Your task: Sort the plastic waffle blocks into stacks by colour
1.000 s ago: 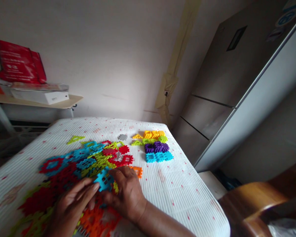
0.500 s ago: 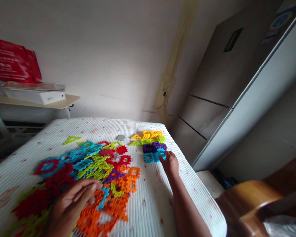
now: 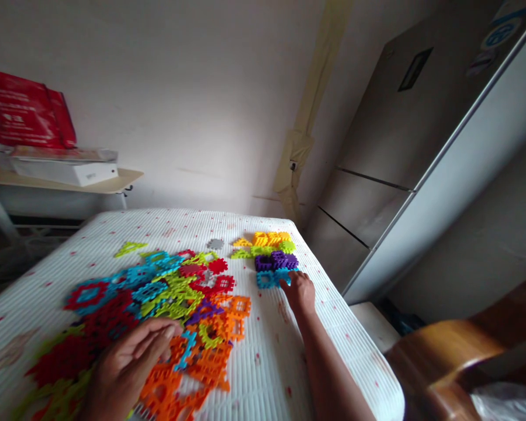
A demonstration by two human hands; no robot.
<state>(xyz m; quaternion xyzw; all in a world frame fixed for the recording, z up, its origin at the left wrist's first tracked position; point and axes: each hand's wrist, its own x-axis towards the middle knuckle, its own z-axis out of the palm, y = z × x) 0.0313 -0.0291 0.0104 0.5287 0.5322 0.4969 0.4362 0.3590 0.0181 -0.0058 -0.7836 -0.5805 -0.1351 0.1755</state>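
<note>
Colourful interlocking plastic waffle pieces form a large mixed pile (image 3: 170, 298) on the mat. My left hand (image 3: 129, 365) lies open at the pile's near edge, over red and orange pieces, holding nothing. To the right stand sorted stacks: yellow (image 3: 266, 238), lime (image 3: 263, 251), purple (image 3: 272, 262) and blue (image 3: 266, 279). My right hand (image 3: 298, 293) is at the blue row's right end, its fingertips gripping a blue piece (image 3: 284, 276). A grey piece (image 3: 215, 244) and a lime triangular piece (image 3: 130, 248) lie apart, beyond the pile.
The pieces lie on a white ribbed mat (image 3: 267, 356) with red specks, covering a table. A steel refrigerator (image 3: 377, 169) stands to the right, a wooden chair back (image 3: 442, 351) is at lower right, and a shelf (image 3: 56, 178) holds a red bag and white box.
Since the oldest frame, my right hand has moved from the pile to the blue row, carrying a blue piece. My left hand has barely moved. The orange pieces it covered now show.
</note>
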